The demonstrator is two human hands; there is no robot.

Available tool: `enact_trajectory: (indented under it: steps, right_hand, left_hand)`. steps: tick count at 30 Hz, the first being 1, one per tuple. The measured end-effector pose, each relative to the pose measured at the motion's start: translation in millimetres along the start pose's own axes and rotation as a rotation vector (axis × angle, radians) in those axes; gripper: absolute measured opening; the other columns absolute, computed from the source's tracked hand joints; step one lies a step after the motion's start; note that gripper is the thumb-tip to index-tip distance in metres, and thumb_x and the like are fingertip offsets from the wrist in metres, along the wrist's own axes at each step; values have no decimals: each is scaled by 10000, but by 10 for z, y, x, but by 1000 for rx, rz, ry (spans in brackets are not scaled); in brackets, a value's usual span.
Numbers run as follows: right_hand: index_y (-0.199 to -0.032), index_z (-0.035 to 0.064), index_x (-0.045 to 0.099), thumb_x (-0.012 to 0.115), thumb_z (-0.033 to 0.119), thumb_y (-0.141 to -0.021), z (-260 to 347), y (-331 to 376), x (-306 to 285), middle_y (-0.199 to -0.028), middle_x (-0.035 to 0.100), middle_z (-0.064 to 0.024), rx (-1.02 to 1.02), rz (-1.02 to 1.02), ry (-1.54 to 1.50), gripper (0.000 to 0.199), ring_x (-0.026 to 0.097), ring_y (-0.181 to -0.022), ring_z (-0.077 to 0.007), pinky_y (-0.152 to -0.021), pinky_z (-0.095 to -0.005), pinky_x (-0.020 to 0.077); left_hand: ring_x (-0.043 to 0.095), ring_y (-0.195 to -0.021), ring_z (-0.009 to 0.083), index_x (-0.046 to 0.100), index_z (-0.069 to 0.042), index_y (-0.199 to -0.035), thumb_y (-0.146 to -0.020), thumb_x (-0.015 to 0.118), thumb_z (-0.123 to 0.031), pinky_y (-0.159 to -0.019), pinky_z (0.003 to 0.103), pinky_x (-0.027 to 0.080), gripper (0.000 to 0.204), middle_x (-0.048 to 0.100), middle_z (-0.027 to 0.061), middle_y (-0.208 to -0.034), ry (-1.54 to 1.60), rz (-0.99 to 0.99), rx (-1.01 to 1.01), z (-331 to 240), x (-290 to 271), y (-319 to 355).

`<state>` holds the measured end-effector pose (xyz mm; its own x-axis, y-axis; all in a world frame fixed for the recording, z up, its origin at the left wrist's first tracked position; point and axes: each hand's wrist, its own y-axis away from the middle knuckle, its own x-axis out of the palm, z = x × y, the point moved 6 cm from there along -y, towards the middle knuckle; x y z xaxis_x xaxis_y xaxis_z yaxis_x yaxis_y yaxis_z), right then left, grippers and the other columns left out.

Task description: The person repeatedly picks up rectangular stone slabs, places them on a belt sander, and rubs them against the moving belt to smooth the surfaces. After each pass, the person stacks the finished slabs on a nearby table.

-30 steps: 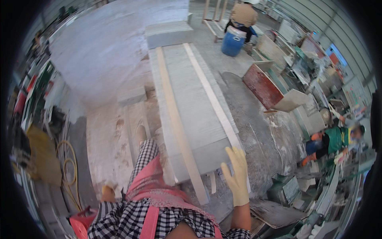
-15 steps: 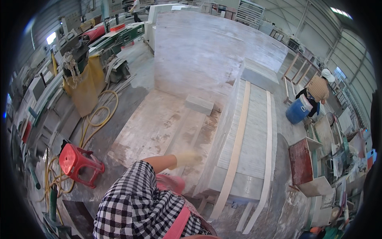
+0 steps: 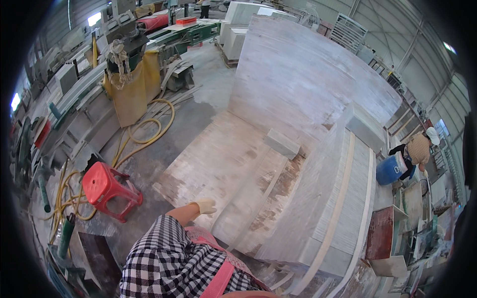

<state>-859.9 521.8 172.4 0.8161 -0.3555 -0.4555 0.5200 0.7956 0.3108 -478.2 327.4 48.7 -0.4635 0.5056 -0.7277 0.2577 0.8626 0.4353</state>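
Observation:
My left hand [image 3: 204, 205], in a pale cream glove, is held out over the near left part of a worn wooden base board [image 3: 213, 144]. Its fingers look stretched out, and nothing shows in them. My right hand is out of sight; just a bit of bare skin shows at the lower edge. On the base board lies a small grey-white block [image 3: 282, 143] against a tall upright board [image 3: 298, 69]. Along the right side of the base stands a long row of pale stone slabs [image 3: 323, 218], with light strips [image 3: 343, 193] laid over the top.
To my left stands a red plastic stool [image 3: 102, 186] beside a coiled yellow hose [image 3: 149, 130]. Machinery with a yellow sheet [image 3: 131, 94] is behind it. At far right a person [image 3: 418, 149] bends by a blue barrel [image 3: 390, 170]. A reddish-brown panel [image 3: 380, 233] stands nearer.
The view has swung left, so the scene sits farther right. My left hand, blurred over the base board before, has drawn back left and now shows clearly. The far-right person leans lower.

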Motion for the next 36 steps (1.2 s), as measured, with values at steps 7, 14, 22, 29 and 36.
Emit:
enact_trajectory:
  steps: [7,14,22,29,36]
  right_hand:
    - [-1361,22,563,523,321,-985,119,433,1040,-1404,568,-123,92,-65,73,482,519,-1303,-280,-1089,-426,389]
    - [-1396,34,539,529,365,-975,-349,1358,1151,-1425,554,-111,285,-228,112,535,522,-1304,-264,-1076,-415,403]
    - [-1435,49,512,535,415,-963,-1109,3926,1446,-1449,538,-96,613,-504,72,597,526,-1304,-245,-1061,-402,420]
    - [-1265,50,670,596,389,-936,-1240,6155,2988,-1350,622,-127,896,-957,-610,478,633,-1156,-283,-1002,-377,480]
    - [-1197,101,694,612,357,-899,-1260,8230,5919,-1116,726,-73,1349,-1215,-1048,402,649,-1101,-219,-916,-352,486]
  left_hand:
    - [679,-1053,380,708,-9,-1134,-814,656,-421,-885,459,533,525,694,251,-1136,-97,172,-78,1530,-185,-38]
    - [709,-913,368,736,-10,-1046,-823,654,-390,-799,458,548,449,727,228,-988,-131,207,-24,2127,-674,-63]
    - [693,-786,246,733,21,-974,-884,624,-353,-709,403,525,399,723,165,-821,13,350,251,2174,-645,-712]
    - [599,-814,175,673,19,-999,-941,612,-333,-708,328,477,362,671,69,-891,-218,905,347,972,62,-418]
    - [622,-985,188,667,25,-1134,-960,583,-309,-916,334,474,386,686,92,-1027,-406,1111,848,-37,1329,1463]
